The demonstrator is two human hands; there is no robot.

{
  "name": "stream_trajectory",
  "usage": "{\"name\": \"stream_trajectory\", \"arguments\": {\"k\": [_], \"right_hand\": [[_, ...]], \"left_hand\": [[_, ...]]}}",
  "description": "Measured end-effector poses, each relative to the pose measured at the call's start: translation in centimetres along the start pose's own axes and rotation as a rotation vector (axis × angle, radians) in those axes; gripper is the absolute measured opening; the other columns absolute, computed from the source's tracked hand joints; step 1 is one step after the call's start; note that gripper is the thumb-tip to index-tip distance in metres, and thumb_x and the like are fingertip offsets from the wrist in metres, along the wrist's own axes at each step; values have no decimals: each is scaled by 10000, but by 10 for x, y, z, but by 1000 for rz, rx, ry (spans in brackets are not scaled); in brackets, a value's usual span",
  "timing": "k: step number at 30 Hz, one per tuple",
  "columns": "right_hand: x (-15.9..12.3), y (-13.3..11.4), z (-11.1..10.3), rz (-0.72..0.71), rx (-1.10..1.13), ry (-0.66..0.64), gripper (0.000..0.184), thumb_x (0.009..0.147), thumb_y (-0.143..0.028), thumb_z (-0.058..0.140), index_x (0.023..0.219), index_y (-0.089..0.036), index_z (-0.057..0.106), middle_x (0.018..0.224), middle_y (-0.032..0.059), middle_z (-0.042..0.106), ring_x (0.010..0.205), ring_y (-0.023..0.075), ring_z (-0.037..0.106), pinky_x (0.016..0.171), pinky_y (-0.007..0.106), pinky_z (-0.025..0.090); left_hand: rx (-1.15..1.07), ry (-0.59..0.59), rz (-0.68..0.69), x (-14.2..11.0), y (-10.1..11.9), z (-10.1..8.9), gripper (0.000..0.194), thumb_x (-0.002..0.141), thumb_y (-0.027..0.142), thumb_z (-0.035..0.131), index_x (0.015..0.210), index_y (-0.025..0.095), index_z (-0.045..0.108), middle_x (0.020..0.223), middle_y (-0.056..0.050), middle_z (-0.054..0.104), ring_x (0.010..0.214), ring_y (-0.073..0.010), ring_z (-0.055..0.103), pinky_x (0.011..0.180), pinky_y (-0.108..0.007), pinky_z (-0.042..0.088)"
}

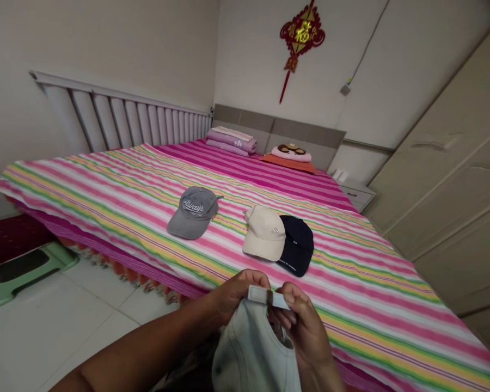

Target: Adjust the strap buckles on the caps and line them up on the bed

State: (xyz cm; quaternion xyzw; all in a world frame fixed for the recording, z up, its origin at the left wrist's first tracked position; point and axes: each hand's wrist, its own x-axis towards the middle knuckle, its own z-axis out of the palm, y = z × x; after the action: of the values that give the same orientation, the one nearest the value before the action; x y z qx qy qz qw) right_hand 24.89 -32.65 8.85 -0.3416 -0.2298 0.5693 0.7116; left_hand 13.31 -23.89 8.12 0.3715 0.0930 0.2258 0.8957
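Note:
A pale grey-blue baseball cap (pixel 245 348) hangs between my two hands near the bottom of the view, its back strap and opening uppermost. My left hand (pixel 239 291) is closed on the strap's left end. With thumb and fingers, my right hand (pixel 306 321) pinches the strap's right end, just past the small buckle. Beyond them on the bed lie a grey cap (pixel 196 212) with white lettering, a cream cap (pixel 264 234), and a dark navy cap (pixel 300 245) partly covered by the cream one. The held cap's brim is out of view.
A striped sheet (pixel 118 201) covers the bed. Folded bedding (pixel 232 141) and a pink pillow (pixel 292 155) rest by the headboard (pixel 302 130). A green stool (pixel 28 272) stands on the tiled floor at left; a wardrobe (pixel 445 179) is at right, beside a nightstand (pixel 355 195).

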Motion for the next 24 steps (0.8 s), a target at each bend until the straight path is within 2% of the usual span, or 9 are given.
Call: {"name": "stream_trajectory", "arguments": {"k": [3,7,9,11,13,15,17,20,24], "right_hand": [[7,-7,-9,-27,156,105,267,670,-247,597,490,-187,410,398,-99,258,373,62,234,439,214,331],[16,-12,-20,-44,118,132,199,704,-312,631,587,-190,525,498,-55,461,480,92,439,532,239,407],[17,-9,-24,0,17,78,184,704,-362,640,762,-190,607,670,-3,607,636,134,549,634,269,440],[16,-3,-29,134,-97,-27,293,716,-398,625,895,-165,623,829,59,660,756,181,589,687,299,446],[13,3,-32,292,-159,-163,331,690,-402,652,871,-125,639,824,92,672,723,192,603,646,293,451],[11,6,-34,351,-141,-239,314,614,-358,723,797,-115,649,736,78,675,634,175,603,588,270,450],[10,6,-34,301,-71,-182,275,556,-293,766,750,-137,650,647,33,667,565,148,594,557,246,451],[14,3,-32,170,54,61,234,504,-236,790,686,-168,659,565,-22,651,517,116,583,535,210,461],[23,5,-31,140,159,221,267,456,-249,808,685,-203,679,655,-40,695,611,117,625,676,228,499]], "left_hand": [[-24,-43,163,-4,11,-7,193,550,275,683,544,121,566,458,2,511,403,-81,451,413,-188,311],[80,62,151,-6,22,-8,201,613,273,689,617,98,590,528,-9,518,446,-60,433,437,-175,301],[74,85,148,-5,22,-8,254,611,319,699,628,90,591,552,-17,532,450,-57,434,443,-175,311],[40,110,154,-4,22,-9,278,596,341,710,628,95,585,530,-4,524,429,-52,424,441,-175,317],[24,149,147,-3,24,-12,272,577,327,724,630,100,583,503,9,517,405,-47,415,429,-170,312],[20,182,142,-2,28,-17,251,573,299,728,637,99,591,492,14,522,389,-41,410,417,-162,301],[0,175,142,-2,34,-23,229,567,264,730,666,97,609,512,6,549,397,-44,430,420,-159,308],[-55,108,123,-4,40,-36,272,569,268,725,761,95,639,604,-27,611,503,-88,529,507,-180,386],[-51,73,-10,-13,32,-68,317,610,297,690,845,88,652,725,-77,663,647,-159,600,658,-257,441]]}}
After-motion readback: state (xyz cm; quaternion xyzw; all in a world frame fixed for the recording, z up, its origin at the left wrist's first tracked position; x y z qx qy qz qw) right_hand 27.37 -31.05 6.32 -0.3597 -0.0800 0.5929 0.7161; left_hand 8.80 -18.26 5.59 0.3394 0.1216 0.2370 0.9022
